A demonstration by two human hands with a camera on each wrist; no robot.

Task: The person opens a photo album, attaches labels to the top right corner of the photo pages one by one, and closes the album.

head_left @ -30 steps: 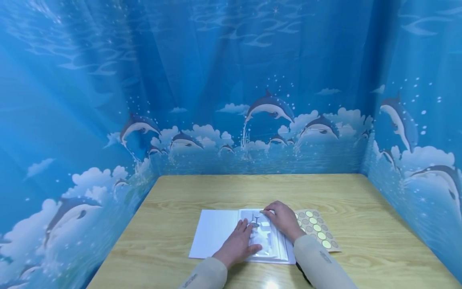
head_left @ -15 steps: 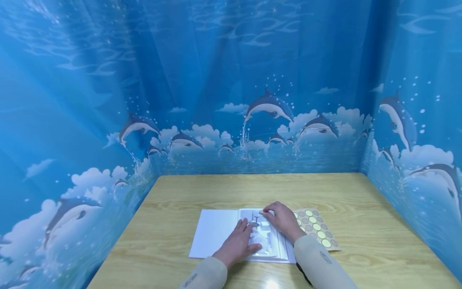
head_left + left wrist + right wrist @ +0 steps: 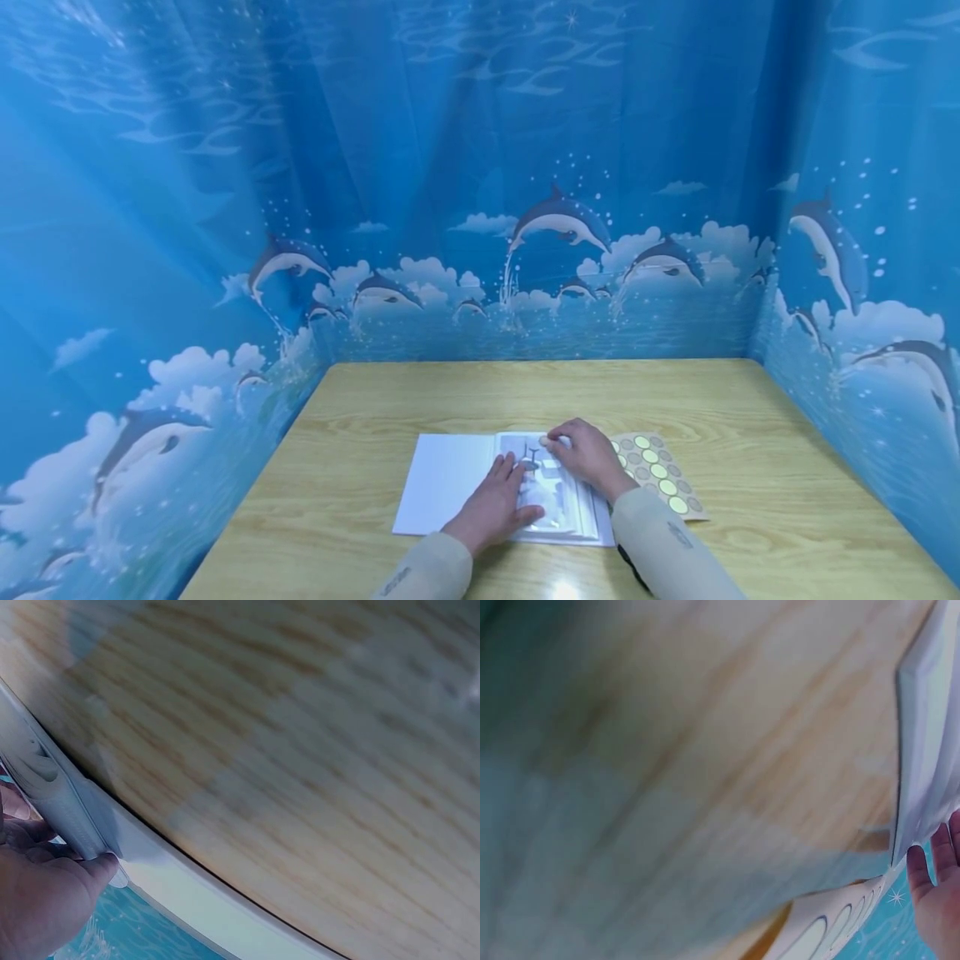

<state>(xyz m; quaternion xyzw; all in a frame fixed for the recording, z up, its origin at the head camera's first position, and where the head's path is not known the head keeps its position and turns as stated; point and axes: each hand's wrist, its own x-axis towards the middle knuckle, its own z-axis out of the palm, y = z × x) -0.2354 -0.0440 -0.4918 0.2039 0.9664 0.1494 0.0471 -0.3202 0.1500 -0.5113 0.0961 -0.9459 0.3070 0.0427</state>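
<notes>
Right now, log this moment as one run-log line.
left hand: flat on open book | right hand: fingertips on book's top edge | sticker sheet: right of book | table: wood

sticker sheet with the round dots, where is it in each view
Head: the sticker sheet lies right of the open book, beside the right hand.
Left wrist: not in it.
Right wrist: its dots show at the bottom edge.
Shared landmark: the book's white edge.
</notes>
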